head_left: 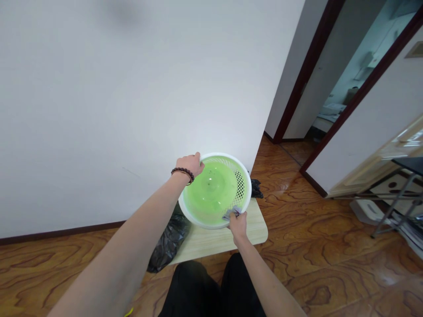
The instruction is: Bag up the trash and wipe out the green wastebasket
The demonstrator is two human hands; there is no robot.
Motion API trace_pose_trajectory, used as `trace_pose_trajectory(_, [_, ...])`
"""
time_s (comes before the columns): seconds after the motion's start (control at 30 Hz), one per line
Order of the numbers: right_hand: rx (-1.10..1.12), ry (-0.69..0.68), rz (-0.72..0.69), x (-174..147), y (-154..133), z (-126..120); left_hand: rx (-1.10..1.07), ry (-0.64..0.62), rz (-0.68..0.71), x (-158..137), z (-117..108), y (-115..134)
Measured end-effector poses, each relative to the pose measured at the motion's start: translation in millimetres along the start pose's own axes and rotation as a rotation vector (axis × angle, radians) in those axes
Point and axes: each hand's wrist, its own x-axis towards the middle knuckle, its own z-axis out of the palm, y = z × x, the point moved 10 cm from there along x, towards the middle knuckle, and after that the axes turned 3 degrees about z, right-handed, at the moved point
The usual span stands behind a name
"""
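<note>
A round green colander (211, 180) with a white rim and perforated sides is held above a small pale wooden table (211, 244). Its inside faces up toward me. My left hand (191, 165), with a beaded bracelet at the wrist, is closed on the far-left part of the rim. At the near-right rim, my right hand (238, 223) pinches a small greyish cloth (232, 212) against the colander's inner edge. Some of the right fingers are hidden under the rim.
A black plastic bag (170, 240) lies at the table's left end, and another black bag (256, 188) shows behind the colander. A white wall (132, 88) stands right behind the table. To the right are a doorway, a metal-legged stand (393, 204) and a white box (366, 211).
</note>
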Motion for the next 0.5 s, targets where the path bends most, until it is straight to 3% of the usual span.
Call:
trace_pose_trajectory(0.17, [-0.126,0.06,-0.051,7,-3,0,-0.039,-0.051,0.086,23,6,9])
trace_pose_trajectory(0.5, [-0.122,0.027,0.008,1,1,5,-0.15,-0.036,-0.057,19,14,-5])
